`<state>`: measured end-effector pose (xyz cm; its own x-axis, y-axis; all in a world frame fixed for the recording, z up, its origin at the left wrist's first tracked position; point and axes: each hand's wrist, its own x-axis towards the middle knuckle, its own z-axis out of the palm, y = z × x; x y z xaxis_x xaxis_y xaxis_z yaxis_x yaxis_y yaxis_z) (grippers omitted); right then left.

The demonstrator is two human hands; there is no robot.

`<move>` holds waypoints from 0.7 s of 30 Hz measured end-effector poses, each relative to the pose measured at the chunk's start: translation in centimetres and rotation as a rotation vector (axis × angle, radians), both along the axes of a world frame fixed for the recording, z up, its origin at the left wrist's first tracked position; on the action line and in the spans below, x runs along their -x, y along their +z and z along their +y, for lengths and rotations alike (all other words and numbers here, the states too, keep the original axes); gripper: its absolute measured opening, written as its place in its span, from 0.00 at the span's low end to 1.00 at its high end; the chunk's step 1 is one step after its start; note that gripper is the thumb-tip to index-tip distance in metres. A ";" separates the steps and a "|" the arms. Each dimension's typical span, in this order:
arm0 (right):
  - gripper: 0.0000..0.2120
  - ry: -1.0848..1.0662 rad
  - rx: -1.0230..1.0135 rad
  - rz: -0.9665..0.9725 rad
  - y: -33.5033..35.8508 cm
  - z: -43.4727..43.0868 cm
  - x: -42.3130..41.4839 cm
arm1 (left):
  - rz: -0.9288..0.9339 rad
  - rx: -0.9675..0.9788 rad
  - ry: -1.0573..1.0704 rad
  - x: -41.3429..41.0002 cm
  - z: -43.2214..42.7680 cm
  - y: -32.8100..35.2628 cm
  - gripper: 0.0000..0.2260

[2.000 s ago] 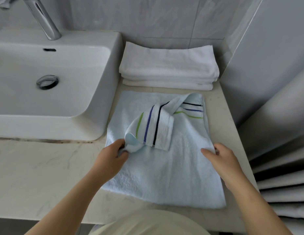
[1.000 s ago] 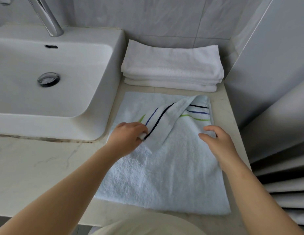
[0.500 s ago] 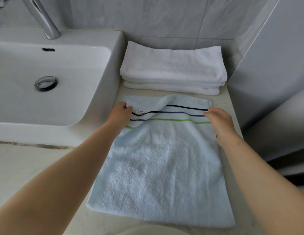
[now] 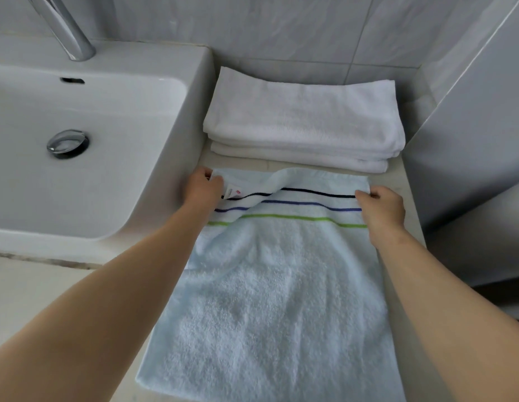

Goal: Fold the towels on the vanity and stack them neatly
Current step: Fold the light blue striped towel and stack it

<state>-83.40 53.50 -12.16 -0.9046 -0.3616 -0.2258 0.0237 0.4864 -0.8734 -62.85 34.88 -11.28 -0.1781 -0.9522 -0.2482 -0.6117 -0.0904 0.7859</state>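
A light blue towel with black, blue and green stripes near its far edge lies folded on the vanity top. My left hand pinches its far left corner beside a small label. At the far right corner my right hand grips the edge. A loose ridge runs across the striped band between the hands. Behind the blue towel, against the wall, sits a stack of folded white towels.
A white basin with a chrome drain plug and a tap fills the left side. The tiled wall stands behind, and a grey panel rises on the right. The beige counter continues at lower left.
My left hand carried the striped end from the near left across to the far left corner. My right hand slid up to the far right corner. The striped edge now lies along the far side.
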 end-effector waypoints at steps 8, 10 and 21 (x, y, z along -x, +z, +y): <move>0.11 -0.045 -0.095 -0.035 0.2 -0.7 1.3 | -0.273 0.082 -0.039 0.9 -1.9 -0.3 0.13; 0.10 -0.022 -0.102 -0.049 0.3 -0.8 1.5 | -0.341 0.101 -0.117 1.0 -2.0 -0.3 0.13; 0.12 -0.035 -0.279 -0.101 0.3 -1.3 3.0 | -0.467 0.203 -0.254 1.0 -1.9 -0.2 0.11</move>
